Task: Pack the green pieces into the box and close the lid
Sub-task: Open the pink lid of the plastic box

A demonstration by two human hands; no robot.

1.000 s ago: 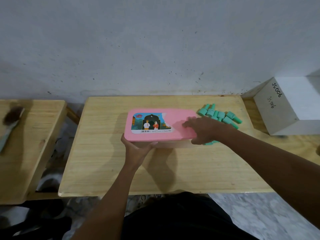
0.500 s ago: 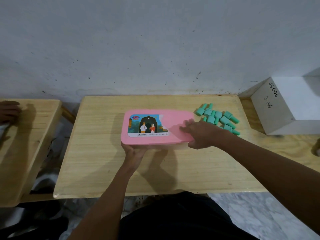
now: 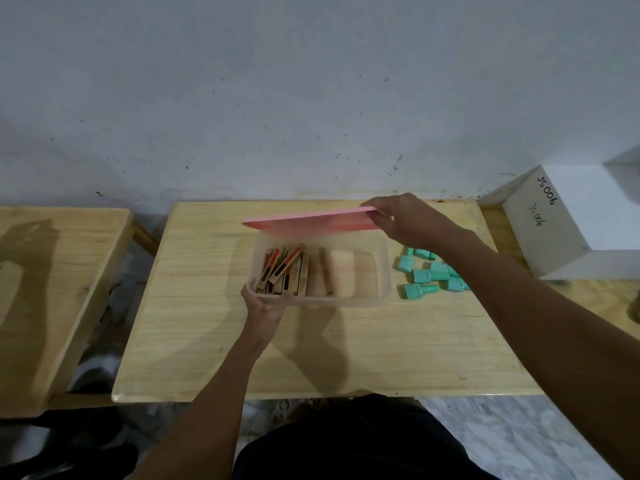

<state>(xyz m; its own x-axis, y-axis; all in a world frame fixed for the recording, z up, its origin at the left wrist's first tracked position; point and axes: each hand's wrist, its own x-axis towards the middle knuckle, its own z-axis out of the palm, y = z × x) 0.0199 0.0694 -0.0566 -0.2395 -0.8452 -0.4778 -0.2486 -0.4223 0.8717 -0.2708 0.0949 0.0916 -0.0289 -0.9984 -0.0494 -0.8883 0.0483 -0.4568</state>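
Note:
A clear plastic box (image 3: pixel 381 268) stands on the wooden table (image 3: pixel 207 323). Its pink lid (image 3: pixel 308 221) is lifted off and tilted above the far side, and my right hand (image 3: pixel 405 218) grips the lid's right end. My left hand (image 3: pixel 265 308) holds the box's near left corner. Inside the left half of the box lie several tan and red sticks (image 3: pixel 282 273); the right half looks bare. Several green pieces (image 3: pixel 429 271) lie in a loose pile on the table just right of the box, partly hidden by my right forearm.
A white box marked JS006 (image 3: pixel 568 223) sits at the right, past the green pile. A second wooden table (image 3: pixel 52 278) stands to the left, across a gap. The wall runs close behind both tables.
The lid was shut on the box with my right hand at its right end; now that hand has raised it up and back, exposing the contents. The left hand stays at the near corner.

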